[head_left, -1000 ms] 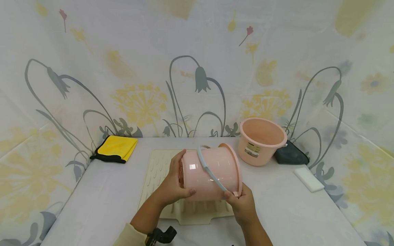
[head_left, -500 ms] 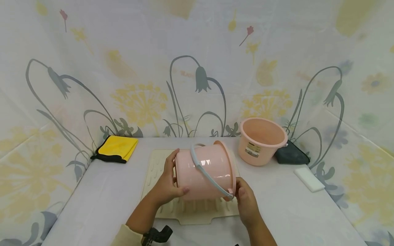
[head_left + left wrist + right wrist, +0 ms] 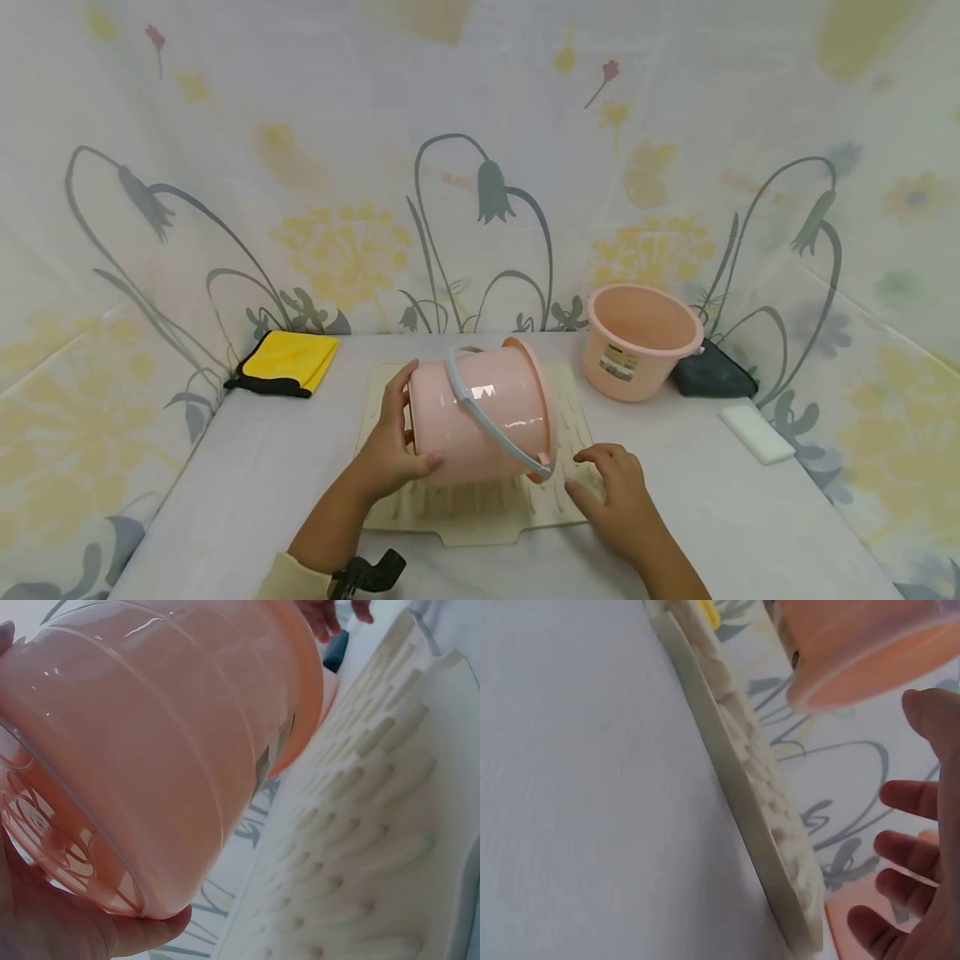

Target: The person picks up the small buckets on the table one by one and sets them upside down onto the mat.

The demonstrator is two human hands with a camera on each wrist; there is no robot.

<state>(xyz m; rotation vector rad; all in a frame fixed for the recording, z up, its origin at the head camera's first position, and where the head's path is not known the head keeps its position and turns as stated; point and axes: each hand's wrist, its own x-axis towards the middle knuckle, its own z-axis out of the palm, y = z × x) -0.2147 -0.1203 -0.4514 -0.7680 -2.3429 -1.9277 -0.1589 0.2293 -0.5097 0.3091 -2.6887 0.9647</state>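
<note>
Since the earlier frame, the pink bucket (image 3: 480,417) you are handling has shifted a little toward the left of the frame, and your right hand (image 3: 618,496) has come off its rim. That hand now stands lower right of centre, its fingers (image 3: 911,799) spread and loosely bent, near the rim but apart from it. Your left hand (image 3: 390,454) stays clamped on the base end of the bucket, left of centre, with the thumb on the wall facing you and the fingers (image 3: 397,387) reaching around the far side.

The bucket lies on its side in your grip, at the centre of the frame, its mouth turned right. The light blue handle (image 3: 491,425) runs slantwise across its wall. Your left wrist view shows a gap between it and the cream ridged mat (image 3: 480,533), so you have it above the mat, which lies on the white table (image 3: 225,475).

At the right of the frame, a second pink bucket (image 3: 648,358) stands upright with a label on its front, a dark pouch (image 3: 716,373) just beside it and a white block (image 3: 757,433) nearer you. A folded yellow cloth (image 3: 288,358) with black edging lies at the left.
</note>
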